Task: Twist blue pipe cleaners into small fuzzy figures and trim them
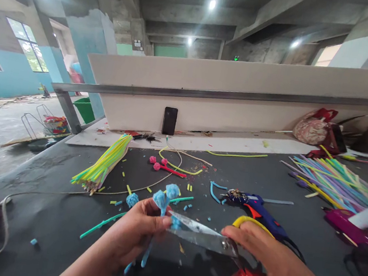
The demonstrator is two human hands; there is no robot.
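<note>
In my left hand [140, 223], thumb and fingers pinch a blue pipe cleaner stem [164, 205] topped with fuzzy blue balls [172, 191]; its loose ends hang below my hand. My right hand [270, 253] grips scissors [206, 240] with yellow and red handles. Their blades are parted and point left, the tips close to my left thumb and the blue stem. Part of a blue ball shows between the blades. Just left of my left hand lies another blue fuzzy ball [132, 200], and a green pipe cleaner [101, 225] rests on the dark table.
A blue glue gun [263, 215] lies beyond my right hand. Pipe cleaner bundles lie left [104, 163] and right [344, 181]. Pink-balled stems [169, 168], cut bits and a cable [58, 192] are scattered around. A phone [170, 121] leans on the back panel.
</note>
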